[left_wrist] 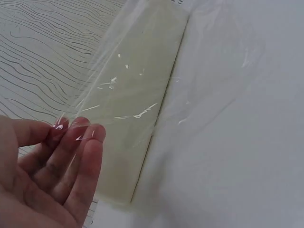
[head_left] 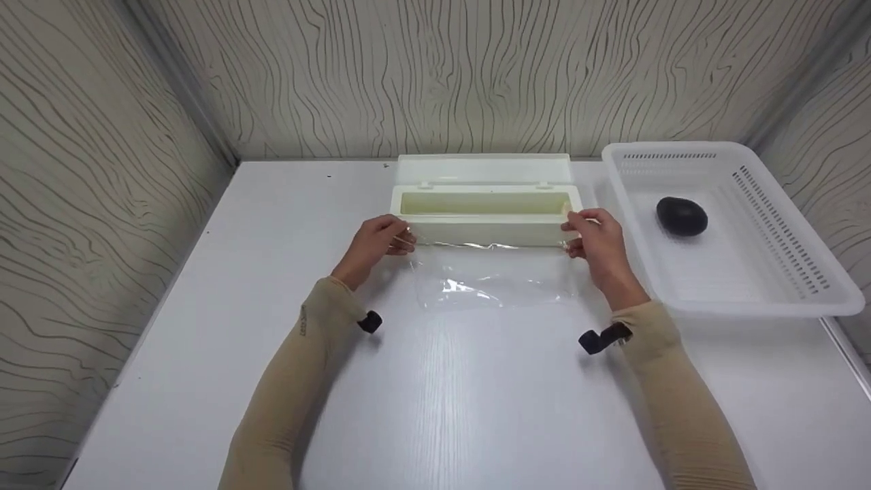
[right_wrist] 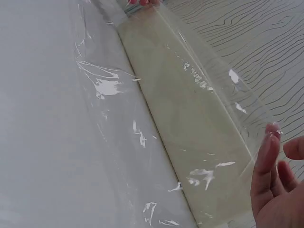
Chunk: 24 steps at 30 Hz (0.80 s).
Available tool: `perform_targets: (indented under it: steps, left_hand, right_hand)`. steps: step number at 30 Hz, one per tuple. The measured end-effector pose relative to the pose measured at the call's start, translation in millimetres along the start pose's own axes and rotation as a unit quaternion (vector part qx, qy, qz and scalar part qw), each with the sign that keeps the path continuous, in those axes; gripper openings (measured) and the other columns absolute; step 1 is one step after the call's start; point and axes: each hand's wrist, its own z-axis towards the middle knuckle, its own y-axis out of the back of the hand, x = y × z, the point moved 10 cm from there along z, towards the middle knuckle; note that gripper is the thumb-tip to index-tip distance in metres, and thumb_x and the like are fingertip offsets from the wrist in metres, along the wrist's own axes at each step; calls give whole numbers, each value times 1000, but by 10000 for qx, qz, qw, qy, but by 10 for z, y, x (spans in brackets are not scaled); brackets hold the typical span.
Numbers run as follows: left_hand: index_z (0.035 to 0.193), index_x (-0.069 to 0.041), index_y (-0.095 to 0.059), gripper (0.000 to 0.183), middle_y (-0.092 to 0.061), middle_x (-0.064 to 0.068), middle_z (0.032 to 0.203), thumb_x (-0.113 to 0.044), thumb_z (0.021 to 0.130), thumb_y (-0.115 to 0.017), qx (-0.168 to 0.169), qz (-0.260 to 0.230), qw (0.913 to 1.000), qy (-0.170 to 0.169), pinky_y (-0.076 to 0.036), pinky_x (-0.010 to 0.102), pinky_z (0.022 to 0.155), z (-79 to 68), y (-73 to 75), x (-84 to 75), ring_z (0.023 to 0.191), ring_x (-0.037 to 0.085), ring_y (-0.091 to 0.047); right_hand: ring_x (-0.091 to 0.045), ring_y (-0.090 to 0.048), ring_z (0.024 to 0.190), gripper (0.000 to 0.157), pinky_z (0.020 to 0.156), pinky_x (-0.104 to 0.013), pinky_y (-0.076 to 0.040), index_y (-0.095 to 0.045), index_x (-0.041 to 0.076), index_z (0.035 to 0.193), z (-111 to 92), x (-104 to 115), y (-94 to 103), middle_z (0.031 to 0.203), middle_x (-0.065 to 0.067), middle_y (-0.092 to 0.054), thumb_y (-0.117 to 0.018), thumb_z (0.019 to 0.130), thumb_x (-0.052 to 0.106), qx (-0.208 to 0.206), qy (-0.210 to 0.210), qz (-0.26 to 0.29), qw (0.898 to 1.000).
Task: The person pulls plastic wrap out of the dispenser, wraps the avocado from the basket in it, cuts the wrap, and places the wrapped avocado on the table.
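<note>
A sheet of clear plastic film (head_left: 469, 284) hangs across the front of a long white box (head_left: 490, 231) and spreads onto the table before it. The box's lid (head_left: 484, 169) is raised at the back, showing a pale yellow-green inside. My left hand (head_left: 378, 241) pinches one upper corner of the film between thumb and fingertips at the box's left end. At the right end, my right hand (head_left: 597, 241) holds the opposite corner. There the film stretches to the fingertips (right_wrist: 272, 130), with the thumb (right_wrist: 293, 148) close beside them. The film's upper edge runs fairly taut between both hands.
To the right of the box stands a white slotted plastic basket (head_left: 755, 307) with a dark oval, avocado-like thing (head_left: 681, 216) in it. Wood-patterned panels (head_left: 476, 75) rise behind and beside the white table (head_left: 435, 395).
</note>
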Motion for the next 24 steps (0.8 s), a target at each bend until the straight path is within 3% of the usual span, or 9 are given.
perform_targets:
  steps: [4,9,13,18,24]
  left_hand:
    - [107,-2,-67,25,-75,9,100,-22,109,-51,36,-226,9997,-74,-62,31,88,-8,-36,-22,92,20,-74]
    - [100,-5,-64,26,-72,6,93,-23,110,-48,94,-237,9996,-132,-60,30,88,-16,-61,-42,91,20,-72]
    - [96,-6,-60,26,-69,7,91,-23,111,-45,193,-286,9994,-80,-60,31,89,-4,-93,-27,91,20,-72]
    - [96,-4,-58,27,-65,7,89,-22,110,-43,253,-340,9991,-27,-61,32,89,1,-117,-13,91,20,-74]
    - [93,-5,-56,27,-62,7,89,-21,110,-41,252,-428,9988,37,-62,33,90,-15,-119,-11,92,22,-76]
  right_hand:
    - [-4,-55,54,33,53,-16,-49,-55,8,112,-41,-39,-23,77,9,-74,-65,102,38,185,-312,-205,9991]
    - [-1,-48,52,41,48,-14,-40,-65,-3,110,-54,-67,-45,66,8,-66,-68,101,37,425,-564,-178,9973]
    - [0,-47,52,37,47,-14,-39,-66,-1,106,-38,-150,-57,62,8,-56,-70,99,35,530,-863,-63,9948]
    - [-1,-45,50,47,46,-15,-37,-65,0,114,10,-249,-99,57,10,-51,-62,103,45,743,-1013,-387,9913]
    - [-2,-44,48,25,45,-16,-37,-69,8,95,55,-186,-127,56,10,-47,-63,104,31,841,-570,-241,9945]
